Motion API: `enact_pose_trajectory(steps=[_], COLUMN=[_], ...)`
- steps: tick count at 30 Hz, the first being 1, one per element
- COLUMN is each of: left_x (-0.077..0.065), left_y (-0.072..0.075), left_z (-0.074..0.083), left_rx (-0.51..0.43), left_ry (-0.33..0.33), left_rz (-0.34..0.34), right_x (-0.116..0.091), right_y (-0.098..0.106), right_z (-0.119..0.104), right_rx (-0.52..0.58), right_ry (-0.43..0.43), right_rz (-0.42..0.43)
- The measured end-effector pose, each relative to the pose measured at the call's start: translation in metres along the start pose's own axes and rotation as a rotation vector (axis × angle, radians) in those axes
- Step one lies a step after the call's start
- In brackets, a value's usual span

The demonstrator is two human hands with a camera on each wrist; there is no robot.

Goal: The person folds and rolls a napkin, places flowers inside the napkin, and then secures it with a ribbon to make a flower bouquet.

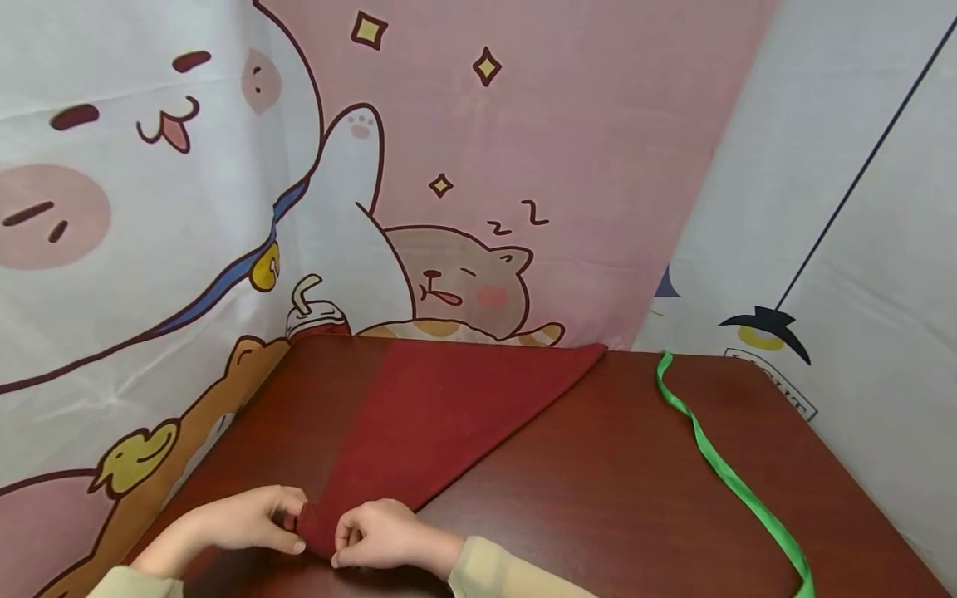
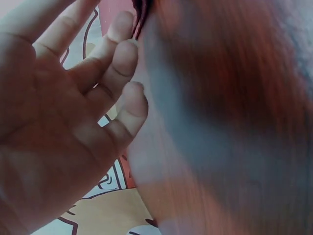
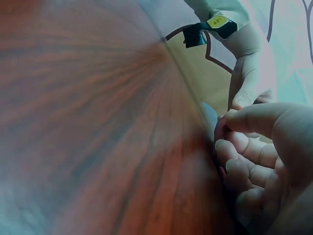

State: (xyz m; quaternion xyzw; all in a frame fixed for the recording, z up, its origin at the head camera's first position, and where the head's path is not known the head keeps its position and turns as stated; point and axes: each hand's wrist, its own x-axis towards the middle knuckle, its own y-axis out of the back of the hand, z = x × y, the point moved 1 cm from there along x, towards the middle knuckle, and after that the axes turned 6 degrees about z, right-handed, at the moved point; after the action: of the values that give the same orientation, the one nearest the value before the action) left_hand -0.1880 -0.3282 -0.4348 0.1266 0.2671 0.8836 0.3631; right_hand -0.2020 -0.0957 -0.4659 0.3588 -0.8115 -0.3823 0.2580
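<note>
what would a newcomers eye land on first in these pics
Likely the red cloth, spread over the table from its far edge and narrowing toward the right grip. Next comes the green ribbon snaking down the table's right side, then the cartoon backdrop behind.

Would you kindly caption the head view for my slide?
Left hand and right hand at the near end of a red cloth, a green ribbon to its right on the table.

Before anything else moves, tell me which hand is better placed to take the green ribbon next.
The right hand, I'd judge: the green ribbon lies on its side of the table, and the left hand is farther away. The right pinches the red cloth, so must release first.
</note>
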Motion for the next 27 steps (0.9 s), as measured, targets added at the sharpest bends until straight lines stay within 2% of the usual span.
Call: enact_pose_trajectory(steps=[3,7,10,15,19,27], left_x=[0.003,0.009,0.014,0.025,0.031,0.033], left_y=[0.0,0.001,0.001,0.003,0.003,-0.001], left_z=[-0.002,-0.003,-0.003,0.003,0.007,0.006], left_rx=[-0.016,-0.017,-0.001,-0.005,0.003,-0.022], left_ry=[-0.015,-0.053,-0.065,-0.016,0.006,0.045], left_rz=[0.019,0.008,-0.009,-0.054,-0.089,-0.074], right_x=[0.001,0.005,0.008,0.013,0.013,0.009], right_y=[0.001,0.006,0.011,0.023,0.028,0.028], right_z=[0.001,0.003,0.005,0.012,0.016,0.02], right_rx=[0.009,0.238,0.446,0.544,0.49,0.141], right_ry=[-0.002,-0.096,-0.178,-0.181,-0.156,-0.05], right_rz=[0.009,0.048,0.115,0.225,0.231,0.19])
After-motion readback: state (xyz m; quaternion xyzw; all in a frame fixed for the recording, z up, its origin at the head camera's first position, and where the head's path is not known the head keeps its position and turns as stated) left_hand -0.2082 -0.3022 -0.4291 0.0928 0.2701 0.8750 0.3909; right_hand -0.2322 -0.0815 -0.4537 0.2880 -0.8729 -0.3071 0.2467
